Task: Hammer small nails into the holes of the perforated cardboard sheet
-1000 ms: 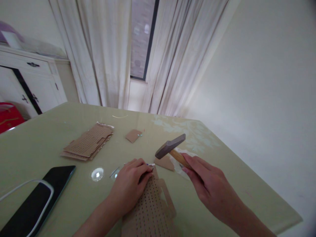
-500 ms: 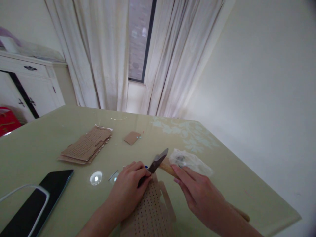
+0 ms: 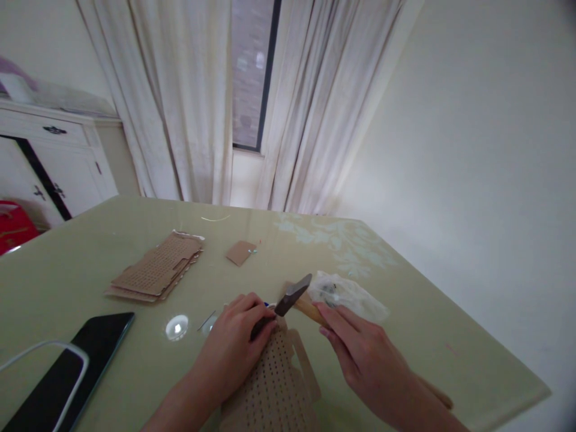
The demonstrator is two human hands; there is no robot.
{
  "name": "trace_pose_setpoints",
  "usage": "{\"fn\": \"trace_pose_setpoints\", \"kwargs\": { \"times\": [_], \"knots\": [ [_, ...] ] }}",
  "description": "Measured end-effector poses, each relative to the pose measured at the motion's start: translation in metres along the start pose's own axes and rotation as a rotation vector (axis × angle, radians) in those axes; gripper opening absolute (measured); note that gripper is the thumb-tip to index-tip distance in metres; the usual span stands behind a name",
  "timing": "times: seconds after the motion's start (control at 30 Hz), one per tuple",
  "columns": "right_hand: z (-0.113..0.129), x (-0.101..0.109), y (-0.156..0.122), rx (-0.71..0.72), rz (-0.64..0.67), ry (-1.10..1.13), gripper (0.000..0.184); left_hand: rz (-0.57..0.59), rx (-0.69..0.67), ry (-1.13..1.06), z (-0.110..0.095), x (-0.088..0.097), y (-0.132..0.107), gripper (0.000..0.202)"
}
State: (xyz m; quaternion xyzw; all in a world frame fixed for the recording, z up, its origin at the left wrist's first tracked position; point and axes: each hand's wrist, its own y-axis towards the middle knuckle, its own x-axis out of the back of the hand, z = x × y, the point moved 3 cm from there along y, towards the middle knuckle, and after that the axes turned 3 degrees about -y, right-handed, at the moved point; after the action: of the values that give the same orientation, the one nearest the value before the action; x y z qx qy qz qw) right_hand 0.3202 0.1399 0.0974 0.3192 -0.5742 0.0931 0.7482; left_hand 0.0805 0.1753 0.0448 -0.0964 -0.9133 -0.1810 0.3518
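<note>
My right hand (image 3: 364, 345) is closed round the wooden handle of a hammer (image 3: 294, 295), close below its dark metal head. The handle's end sticks out beyond my wrist. My left hand (image 3: 240, 339) pinches a short dark piece (image 3: 261, 326), mostly hidden by the fingers, with the hammer head right at it. Under that hand lies a brown perforated cardboard sheet (image 3: 279, 372), its near end cut off by the frame. A small blue and white bit (image 3: 269, 305) shows just behind my left fingers.
A stack of perforated cardboard (image 3: 157, 267) lies left on the glossy table (image 3: 148, 354). A small brown card (image 3: 241, 252) sits beyond my hands, a clear plastic bag (image 3: 351, 297) by the hammer. At left are a black tablet-like slab (image 3: 76, 366) and a white cable (image 3: 83, 354).
The hammer head has shifted slightly to the right and away from my left fingers. My left hand and the cardboard stay nearly where they were.
</note>
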Motion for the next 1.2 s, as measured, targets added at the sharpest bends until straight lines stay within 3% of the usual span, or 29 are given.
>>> {"fn": "trace_pose_setpoints", "kwargs": {
  "times": [0.2, 0.37, 0.53, 0.7, 0.83, 1.0, 1.1, 1.2],
  "knots": [
    [0.000, 0.005, 0.000, -0.014, -0.080, 0.009, 0.038, 0.002, -0.007, 0.021, -0.005, 0.002, 0.001, 0.015],
    [0.005, -0.001, -0.002, 0.033, 0.083, -0.071, 0.042, 0.039, 0.000, 0.031, -0.010, 0.004, 0.002, 0.013],
    [0.005, 0.001, -0.003, 0.013, -0.028, -0.059, 0.041, 0.049, 0.010, 0.053, -0.011, 0.005, 0.003, 0.017],
    [0.011, -0.008, -0.001, 0.092, 0.082, -0.138, 0.047, 0.061, 0.012, 0.062, -0.013, 0.005, 0.005, 0.013],
    [0.010, -0.011, -0.003, 0.065, 0.029, -0.143, 0.049, 0.054, 0.012, 0.056, -0.013, 0.004, 0.005, 0.017],
    [0.011, -0.014, -0.005, 0.097, 0.118, -0.137, 0.065, 0.030, 0.008, 0.040, -0.010, 0.000, 0.003, 0.021],
    [0.006, -0.013, -0.002, 0.003, 0.017, 0.011, 0.045, -0.021, 0.009, -0.012, -0.004, -0.001, 0.002, 0.027],
    [-0.011, -0.018, 0.010, -0.191, -0.096, 0.245, 0.028, -0.176, 0.019, -0.092, 0.006, 0.008, -0.001, 0.027]
  ]
}}
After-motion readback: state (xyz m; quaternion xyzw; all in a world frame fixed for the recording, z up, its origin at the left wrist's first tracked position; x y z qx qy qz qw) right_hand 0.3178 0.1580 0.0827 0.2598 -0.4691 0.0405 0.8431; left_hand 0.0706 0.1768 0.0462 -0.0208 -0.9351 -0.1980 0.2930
